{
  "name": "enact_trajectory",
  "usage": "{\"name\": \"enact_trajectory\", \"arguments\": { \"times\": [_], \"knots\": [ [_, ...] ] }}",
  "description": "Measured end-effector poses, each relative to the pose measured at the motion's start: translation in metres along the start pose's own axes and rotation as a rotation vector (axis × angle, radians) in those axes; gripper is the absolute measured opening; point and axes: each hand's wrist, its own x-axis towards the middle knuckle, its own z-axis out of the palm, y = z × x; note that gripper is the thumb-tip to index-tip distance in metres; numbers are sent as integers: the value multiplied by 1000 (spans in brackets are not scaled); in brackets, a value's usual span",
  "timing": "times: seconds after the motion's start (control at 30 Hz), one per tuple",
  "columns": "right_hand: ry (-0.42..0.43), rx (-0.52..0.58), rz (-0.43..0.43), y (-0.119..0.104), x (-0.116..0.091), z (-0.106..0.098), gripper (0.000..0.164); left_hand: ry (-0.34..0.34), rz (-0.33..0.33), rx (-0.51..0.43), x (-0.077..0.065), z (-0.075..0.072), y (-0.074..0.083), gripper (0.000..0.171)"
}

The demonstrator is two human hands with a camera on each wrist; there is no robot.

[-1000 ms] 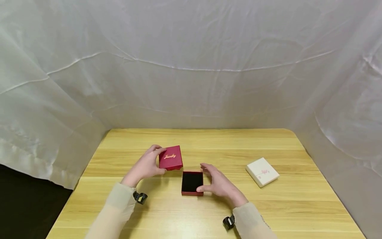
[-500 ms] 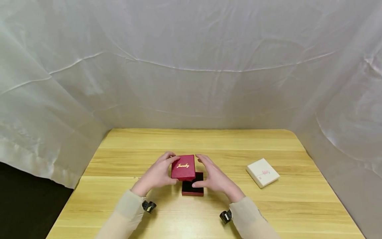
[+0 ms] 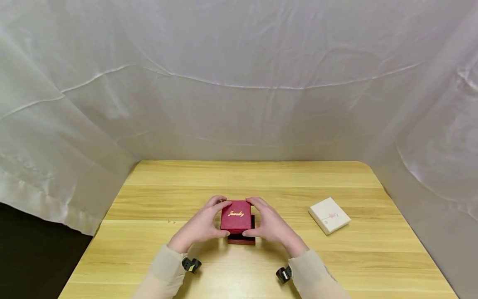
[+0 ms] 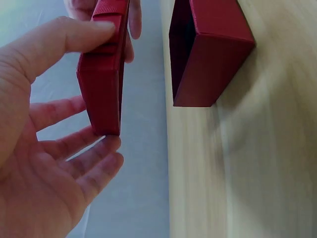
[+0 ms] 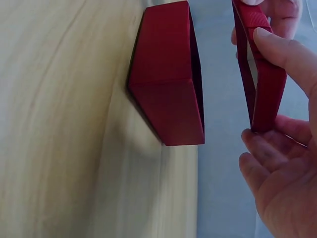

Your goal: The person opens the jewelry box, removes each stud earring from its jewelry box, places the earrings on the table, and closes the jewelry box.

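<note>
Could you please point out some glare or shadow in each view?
Head view: pale glare on the near side of the table; left wrist view: soft shadow on the table beside the box; right wrist view: another beside the same box.

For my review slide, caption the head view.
Left hand and right hand hold a red lid above an open box, white box to the right.

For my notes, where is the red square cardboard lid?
Head view, lower centre: the left hand and right hand hold the lid above the open red square box.
</note>
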Motion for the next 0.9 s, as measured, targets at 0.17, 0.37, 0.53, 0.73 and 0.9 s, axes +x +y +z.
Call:
{"name": "enact_trajectory", "arguments": {
  "times": [0.17, 0.37, 0.53, 0.73, 0.9],
  "knots": [
    [17, 18, 18, 1, -6, 0, 95, -22, -26, -31, -4, 4, -3, 85],
    [14, 23, 27, 7, -10, 4, 95, -31, -14, -47, -6, 12, -9, 83],
    [8, 36, 42, 11, -14, 7, 95, -27, -1, -62, -7, 19, -12, 82],
    [-6, 56, 54, 15, -17, 8, 97, -37, -12, -90, -7, 23, -13, 82],
    [-18, 89, 52, 19, -17, 11, 97, -57, -28, -109, -7, 26, -13, 83]
  ]
}}
